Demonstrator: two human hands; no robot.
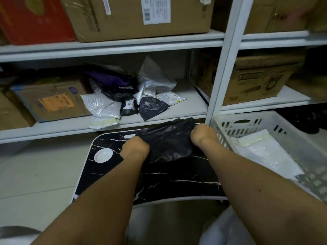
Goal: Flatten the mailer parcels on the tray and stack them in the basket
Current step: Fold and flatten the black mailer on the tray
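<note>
Head view. Black mailer parcel [166,138]: lies crumpled on the far half of the black marbled tray [177,181], between the two hands. Left hand [135,148]: fingers curled into its left edge, gripping. Right hand [203,135]: fingers curled over its right top corner, gripping. White basket [254,121]: just right of tray, holding white mailers [265,152]. Shelf [185,110] behind: heap of loose mailers [131,98].

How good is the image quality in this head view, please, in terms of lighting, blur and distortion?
Head view: dim, even light, so the black mailer barely separates from the dark tray; soft glare on the white mailer in the basket; edges and upper right corner smeared; wide-angle bend in the shelf upright.
</note>
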